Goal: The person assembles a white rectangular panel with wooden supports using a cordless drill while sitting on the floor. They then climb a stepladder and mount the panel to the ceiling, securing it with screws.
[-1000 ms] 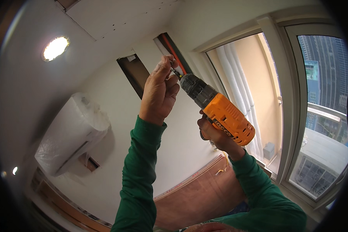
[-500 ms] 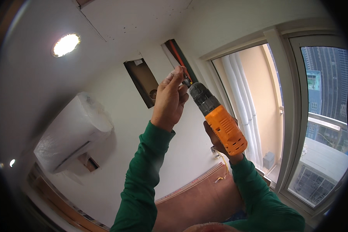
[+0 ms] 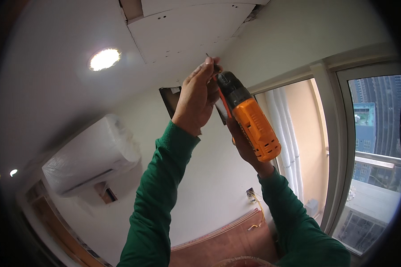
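Observation:
My right hand (image 3: pixel 244 143) is wrapped round the handle of an orange and black cordless drill (image 3: pixel 255 127), raised toward the ceiling and tilted up to the left. The drill's chuck and bit end reach my left hand (image 3: pixel 197 97). Its fingers are closed in a pinch at the bit's tip, round a thin dark screw (image 3: pixel 207 55) whose point sticks out above the fingertips. Most of the screw is hidden by the fingers. Above my hands lies a white ceiling board (image 3: pixel 187 29) with rows of small dark dots; the screw's point appears near its lower edge.
A lit round downlight (image 3: pixel 104 59) is in the ceiling at left. Below it, a plastic-wrapped air conditioner (image 3: pixel 91 155) hangs on the wall. Loose yellow wires (image 3: pixel 261 209) come from a wall box. A white curtain (image 3: pixel 283 129) and sliding glass door (image 3: pixel 343 155) stand at right.
The view has tipped up toward the ceiling, showing more of the board. Both hands and the drill have risen in the picture, and the screw's point now shows above my left fingertips.

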`<state>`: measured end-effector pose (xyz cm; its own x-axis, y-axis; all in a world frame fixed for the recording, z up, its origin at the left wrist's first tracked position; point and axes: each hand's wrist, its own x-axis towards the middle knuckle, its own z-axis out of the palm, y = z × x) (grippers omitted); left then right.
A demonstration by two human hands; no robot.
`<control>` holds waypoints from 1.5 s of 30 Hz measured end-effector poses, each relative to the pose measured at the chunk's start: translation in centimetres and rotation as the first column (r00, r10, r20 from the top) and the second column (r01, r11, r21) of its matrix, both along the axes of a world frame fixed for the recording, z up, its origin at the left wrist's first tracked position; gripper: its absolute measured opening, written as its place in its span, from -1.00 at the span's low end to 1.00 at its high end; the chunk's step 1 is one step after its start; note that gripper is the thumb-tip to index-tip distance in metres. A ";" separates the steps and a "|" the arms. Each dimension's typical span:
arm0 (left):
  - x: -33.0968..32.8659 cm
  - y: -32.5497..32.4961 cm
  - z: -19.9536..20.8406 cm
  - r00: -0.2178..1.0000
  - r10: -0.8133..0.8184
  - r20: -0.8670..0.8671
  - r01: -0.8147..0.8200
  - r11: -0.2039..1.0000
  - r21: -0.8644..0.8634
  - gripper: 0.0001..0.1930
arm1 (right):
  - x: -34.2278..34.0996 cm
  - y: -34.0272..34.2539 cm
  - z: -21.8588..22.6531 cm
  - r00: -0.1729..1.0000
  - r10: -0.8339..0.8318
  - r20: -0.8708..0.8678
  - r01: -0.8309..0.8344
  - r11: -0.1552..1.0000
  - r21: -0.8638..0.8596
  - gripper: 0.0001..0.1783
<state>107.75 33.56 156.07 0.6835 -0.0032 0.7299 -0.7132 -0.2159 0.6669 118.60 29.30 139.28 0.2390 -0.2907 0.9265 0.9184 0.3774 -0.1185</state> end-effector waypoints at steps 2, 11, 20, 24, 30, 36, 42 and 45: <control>-0.4 -0.2 2.3 0.998 0.054 0.012 -0.054 0.997 0.051 -0.58 | -0.3 -0.4 2.5 0.997 -0.066 0.046 0.065 0.998 0.017 -0.86; 0.5 -2.3 8.1 0.996 0.061 0.062 -0.071 0.984 0.162 -0.64 | 1.7 -0.4 8.0 0.992 -0.121 0.032 0.120 0.992 0.043 -0.81; 0.1 -4.4 8.5 0.995 0.067 0.067 -0.079 0.976 0.201 -0.65 | 1.4 -3.9 8.3 0.999 -0.039 0.014 0.038 0.997 0.074 -0.80; -0.6 -4.4 9.1 0.995 0.020 0.099 -0.037 0.984 0.174 -0.67 | 1.6 -4.0 9.4 0.996 -0.087 0.030 0.085 0.995 0.060 -0.83; -2.3 -4.4 9.9 0.987 0.044 0.157 -0.076 0.976 0.205 -0.67 | 0.5 -3.5 10.5 0.985 -0.150 0.080 0.143 0.986 0.088 -0.84; -3.2 -3.3 10.4 0.960 0.104 0.259 -0.171 0.952 0.252 -0.61 | 0.2 -2.8 11.4 0.979 -0.172 0.112 0.167 0.985 0.051 -0.82; -4.2 -2.2 11.1 0.948 0.174 0.266 -0.235 0.947 0.218 -0.63 | 0.6 -0.6 12.4 0.978 -0.133 0.160 0.135 0.991 0.002 -0.76; -4.5 -1.6 12.0 0.943 0.175 0.283 -0.238 0.949 0.206 -0.64 | 0.3 0.5 13.4 0.981 -0.123 0.147 0.125 0.992 0.000 -0.78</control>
